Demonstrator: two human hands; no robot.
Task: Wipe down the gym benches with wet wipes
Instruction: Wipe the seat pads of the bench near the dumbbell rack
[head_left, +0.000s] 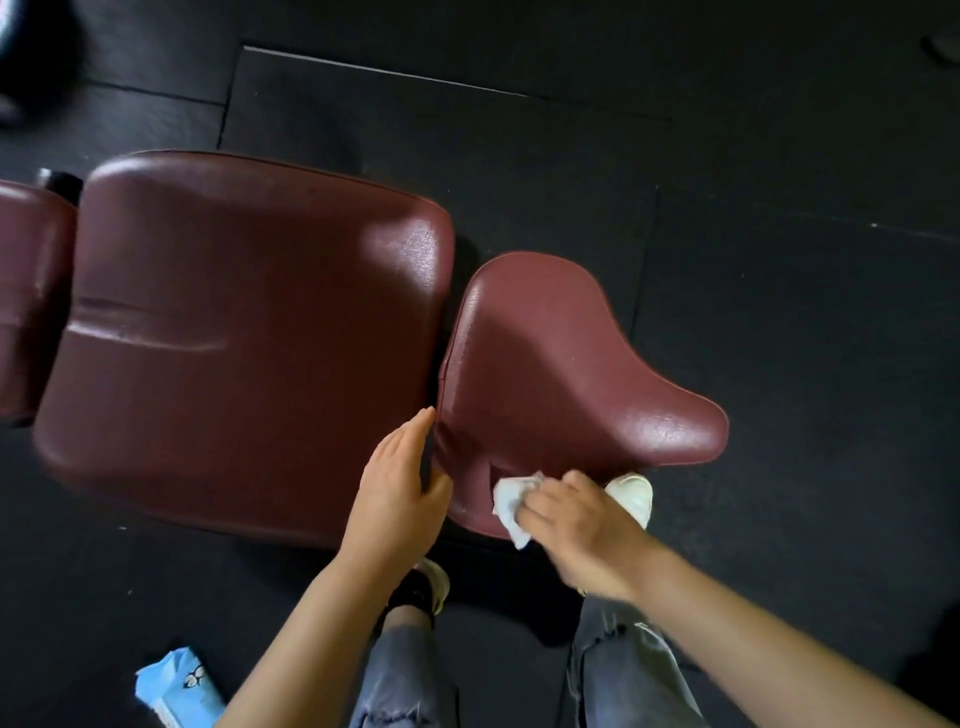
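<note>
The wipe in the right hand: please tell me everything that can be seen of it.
The wipe is a small white sheet, crumpled into a loose wad, and looks like thin soft cloth or paper; whether it is wet cannot be told. The right hand holds it with curled fingers and presses it on the near edge of the small maroon seat pad. One corner sticks out below the hand, past the pad's edge. The hand covers its right part. The left hand does not touch it.
</note>
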